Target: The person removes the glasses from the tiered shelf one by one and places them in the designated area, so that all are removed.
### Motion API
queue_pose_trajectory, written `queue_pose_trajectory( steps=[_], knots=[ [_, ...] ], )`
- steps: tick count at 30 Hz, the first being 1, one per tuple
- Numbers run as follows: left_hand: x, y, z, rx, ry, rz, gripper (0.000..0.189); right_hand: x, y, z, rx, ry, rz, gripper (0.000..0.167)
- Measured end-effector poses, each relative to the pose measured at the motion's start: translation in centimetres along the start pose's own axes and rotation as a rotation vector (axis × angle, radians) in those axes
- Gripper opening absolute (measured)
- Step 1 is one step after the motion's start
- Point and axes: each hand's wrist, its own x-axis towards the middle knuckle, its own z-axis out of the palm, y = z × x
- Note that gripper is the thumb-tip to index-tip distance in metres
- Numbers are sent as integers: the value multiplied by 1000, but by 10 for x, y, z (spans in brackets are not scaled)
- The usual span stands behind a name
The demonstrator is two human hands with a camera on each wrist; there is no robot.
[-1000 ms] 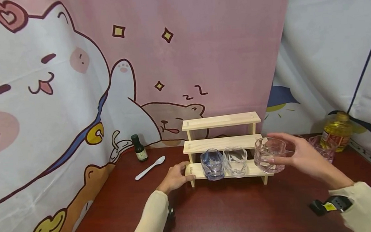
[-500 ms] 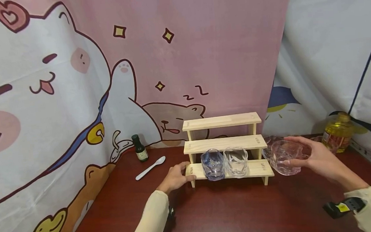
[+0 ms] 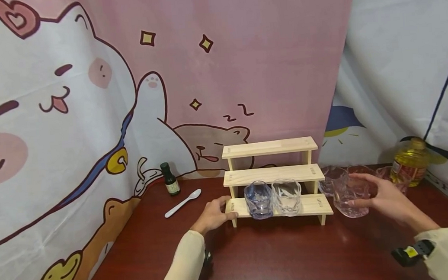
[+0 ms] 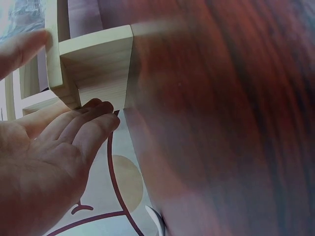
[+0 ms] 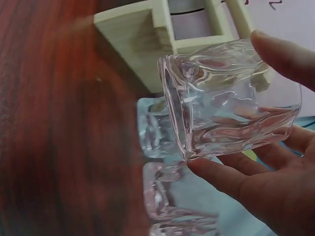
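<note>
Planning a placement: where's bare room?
Free: tabletop in front of the wooden rack; its top shelf, middle shelf; bottom shelf right of the clear tumbler. Crowded: beyond the rack's right end, with more tumblers, right hand, oil bottle.

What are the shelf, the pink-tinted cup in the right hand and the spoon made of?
Shelf: pale wood, matte; grain shows on the boards.
Pink-tinted cup: glass or clear hard plastic, can't tell which; glossy, see-through, bright highlights.
Spoon: probably plastic; plain opaque white, smooth-looking.
</note>
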Motion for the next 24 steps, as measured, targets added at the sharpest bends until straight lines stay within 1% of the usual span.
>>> queue_pose_trajectory(
  steps=[3, 7, 12, 14, 19, 24],
  knots=[
    [0, 1, 0, 1, -8, -2, 64, 2, 7, 5, 23, -2, 18, 96],
    [1, 1, 0, 10, -6, -6, 64, 6, 14, 11, 25, 23, -3, 94],
    [2, 1, 0, 16, -7, -7, 64, 6, 19, 17, 29, 33, -21, 92],
    [2, 1, 1, 20, -4, -5, 64, 6, 20, 18, 47, 28, -19, 92],
    [1, 1, 0, 14, -3, -12, 64, 9, 23, 22, 83, 5, 22, 93],
    [0, 1, 0, 18, -4, -15, 64, 13, 25, 27, 115, 7, 14, 91]
  ],
)
